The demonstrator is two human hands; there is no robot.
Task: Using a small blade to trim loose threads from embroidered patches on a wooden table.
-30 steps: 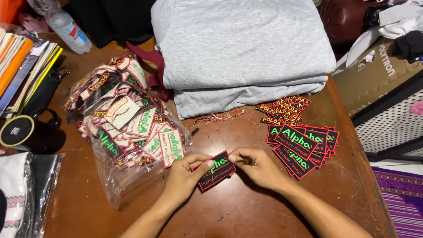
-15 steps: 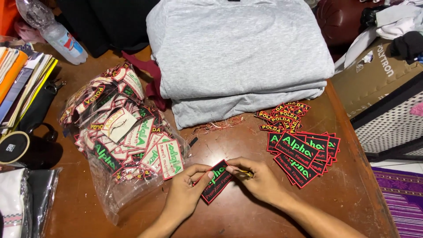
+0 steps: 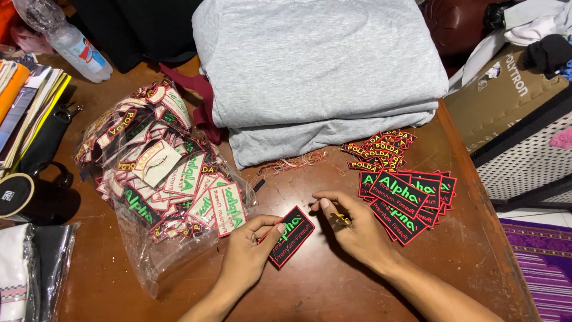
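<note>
1. Left hand (image 3: pixel 249 253) pinches a black patch (image 3: pixel 292 235) with red border and green lettering: thumb on top, fingers curled under its left end. The patch sits low over the wooden table (image 3: pixel 322 286), front centre, tilted diagonally.
2. Right hand (image 3: pixel 351 229) is just right of the patch, not clearly touching it. Fingers are curled in, closed around a small yellow-handled tool (image 3: pixel 341 218); most of the tool is hidden, so I can't tell what kind it is.
3. Right of the hands: a fanned stack of matching black patches (image 3: pixel 411 200), flat on the table and touching each other.
4. Just behind that stack: a small heap of narrow red patches with yellow lettering (image 3: pixel 381 149).
5. Left of the hands: a clear plastic bag (image 3: pixel 161 179) stuffed with mixed patches, mouth open towards the near edge, close to the left hand.
6. Loose thread scraps (image 3: pixel 292 162) lie between the bag and the folded grey cloth (image 3: pixel 316 71), which takes up the back centre of the table.
7. Back left: a plastic water bottle (image 3: pixel 68 42) lying down. Left edge: a pile of books (image 3: pixel 24 101) and a black mug (image 3: pixel 27 200).
</note>
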